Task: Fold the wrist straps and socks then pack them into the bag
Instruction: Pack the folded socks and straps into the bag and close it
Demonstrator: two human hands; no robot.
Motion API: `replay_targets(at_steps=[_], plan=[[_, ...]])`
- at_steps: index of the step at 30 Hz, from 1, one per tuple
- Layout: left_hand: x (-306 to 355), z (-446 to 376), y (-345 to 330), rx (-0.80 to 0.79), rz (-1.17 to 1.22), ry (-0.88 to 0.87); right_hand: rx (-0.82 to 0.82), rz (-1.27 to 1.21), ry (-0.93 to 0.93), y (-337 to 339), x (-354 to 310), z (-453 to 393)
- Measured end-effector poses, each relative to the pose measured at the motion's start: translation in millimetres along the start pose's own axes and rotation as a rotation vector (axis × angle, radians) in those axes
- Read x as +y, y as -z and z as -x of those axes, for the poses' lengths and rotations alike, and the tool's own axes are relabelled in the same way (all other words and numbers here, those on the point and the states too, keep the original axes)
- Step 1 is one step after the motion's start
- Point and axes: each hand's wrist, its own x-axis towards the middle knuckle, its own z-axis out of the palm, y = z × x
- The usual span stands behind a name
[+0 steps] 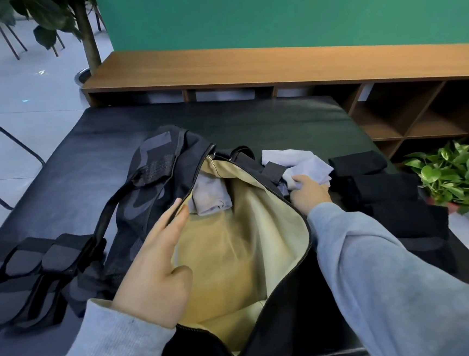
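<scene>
while the black bag [153, 168] lay unzipped on the dark padded table [279, 117], its near zipper edge was touched by the left hand [153, 270], whose fingers were held straight and grasped nothing. just beyond those fingertips, a folded grey sock [210, 194] was seen resting inside the tan lining. at the bag's far rim, a pale grey sock [306, 166] was gripped by the curled fingers of the right hand [310, 196]. just beside that grip, on its outer side, black folded pieces [384, 190] were stacked on the table; whether they were straps or socks could not be told. outward of the left hand, black wrist straps [34, 269] were laid out flat.
</scene>
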Motion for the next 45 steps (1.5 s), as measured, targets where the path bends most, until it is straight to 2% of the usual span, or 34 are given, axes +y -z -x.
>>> replay_targets(at_steps=[12,19,26,30,38,41,45], plan=[[-1,1,0,0.020,-0.003,0.004,-0.012,-0.130,-0.044,12,3,-10],[2,3,5,0.019,-0.015,0.019,-0.011,-0.049,0.050,9,11,-5],[4,2,7,0.017,-0.006,0.031,0.002,-0.011,-0.049,2,-5,3],[4,3,11,0.011,-0.009,0.044,-0.014,-0.012,-0.035,-3,-10,4],[2,7,23,0.031,-0.039,0.096,-0.009,-0.233,-0.037,-8,-8,16],[3,8,26,0.048,-0.057,0.115,0.014,-0.238,0.041,-5,-7,27],[4,10,26,0.059,-0.088,0.132,0.154,-0.245,0.134,8,-10,45]])
